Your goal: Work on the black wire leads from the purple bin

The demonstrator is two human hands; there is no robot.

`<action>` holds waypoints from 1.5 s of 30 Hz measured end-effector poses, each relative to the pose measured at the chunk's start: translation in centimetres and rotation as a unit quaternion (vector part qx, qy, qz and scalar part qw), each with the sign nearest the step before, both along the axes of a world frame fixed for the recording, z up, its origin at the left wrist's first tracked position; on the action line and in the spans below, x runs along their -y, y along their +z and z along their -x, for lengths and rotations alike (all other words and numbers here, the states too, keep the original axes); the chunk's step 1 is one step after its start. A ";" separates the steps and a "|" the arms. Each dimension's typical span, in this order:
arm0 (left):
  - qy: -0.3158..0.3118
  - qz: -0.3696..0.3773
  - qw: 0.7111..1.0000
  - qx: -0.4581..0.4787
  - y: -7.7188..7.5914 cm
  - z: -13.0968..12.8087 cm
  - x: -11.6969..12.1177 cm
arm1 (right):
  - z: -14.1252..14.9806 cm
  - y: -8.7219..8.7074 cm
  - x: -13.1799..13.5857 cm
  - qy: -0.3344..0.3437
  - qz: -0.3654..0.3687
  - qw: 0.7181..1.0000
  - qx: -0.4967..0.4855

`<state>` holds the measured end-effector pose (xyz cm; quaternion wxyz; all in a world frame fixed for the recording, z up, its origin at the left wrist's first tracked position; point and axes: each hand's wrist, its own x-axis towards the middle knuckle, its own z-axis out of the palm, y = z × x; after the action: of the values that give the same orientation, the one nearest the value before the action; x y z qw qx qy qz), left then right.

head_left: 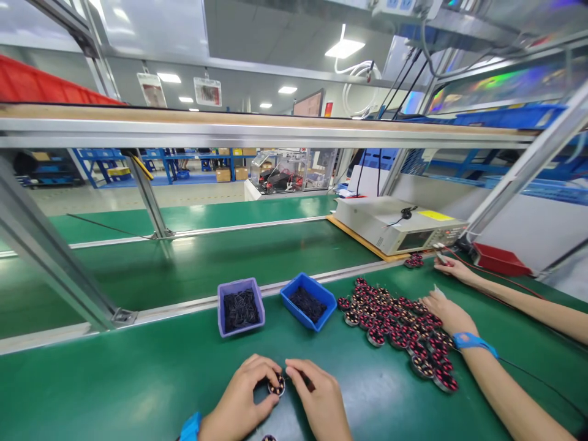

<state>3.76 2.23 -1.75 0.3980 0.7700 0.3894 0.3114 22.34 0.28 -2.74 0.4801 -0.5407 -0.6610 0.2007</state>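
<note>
My left hand [250,392], a blue band on its wrist, grips a small round motor stator [276,384] with dark and copper-coloured windings between thumb and fingers, just over the green table. Close on its right, my right hand [316,392] has thumb and forefinger pinched together beside the stator's edge; whatever thin thing is between them is too small to make out. Another stator [269,438] shows partly at the bottom edge. Beyond my hands stand a purple bin [221,312] and a blue bin [294,311], both holding thin black pieces.
Many red-and-black stators [399,324] lie spread to the right. A co-worker's hands [443,312] reach over them, one wrist with a blue band. Behind are a grey bench instrument [395,223] and a red tray [500,260]. A shelf beam [275,135] crosses above.
</note>
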 end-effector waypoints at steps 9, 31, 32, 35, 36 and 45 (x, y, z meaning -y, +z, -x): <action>-0.001 -0.003 1.000 0.004 -0.4 0.0 -0.1 | -0.2 0.0 -0.1 0.004 -0.015 1.000 0.005; 0.003 -0.027 0.999 0.024 -1.6 -0.2 -0.7 | -0.8 -1.5 -0.5 0.034 -0.067 0.997 0.031; 0.003 -0.027 0.999 0.023 -1.6 -0.2 -0.7 | -0.9 -1.7 -0.5 0.042 -0.063 0.997 0.028; -0.002 -0.029 0.999 0.019 -1.9 -0.1 -0.8 | -0.8 -2.1 -0.5 0.054 -0.047 0.997 0.009; -0.006 -0.030 0.999 0.018 -2.1 0.0 -1.0 | -0.7 -2.1 -0.5 0.053 -0.041 0.998 0.001; -0.055 -0.043 0.998 -0.009 -3.3 0.3 -2.2 | 0.2 -2.1 -1.1 0.054 0.030 0.992 -0.107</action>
<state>3.43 4.43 -5.04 0.3777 0.8093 0.3365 0.2986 22.10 1.36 -4.87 0.5198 -0.4939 -0.6279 0.3028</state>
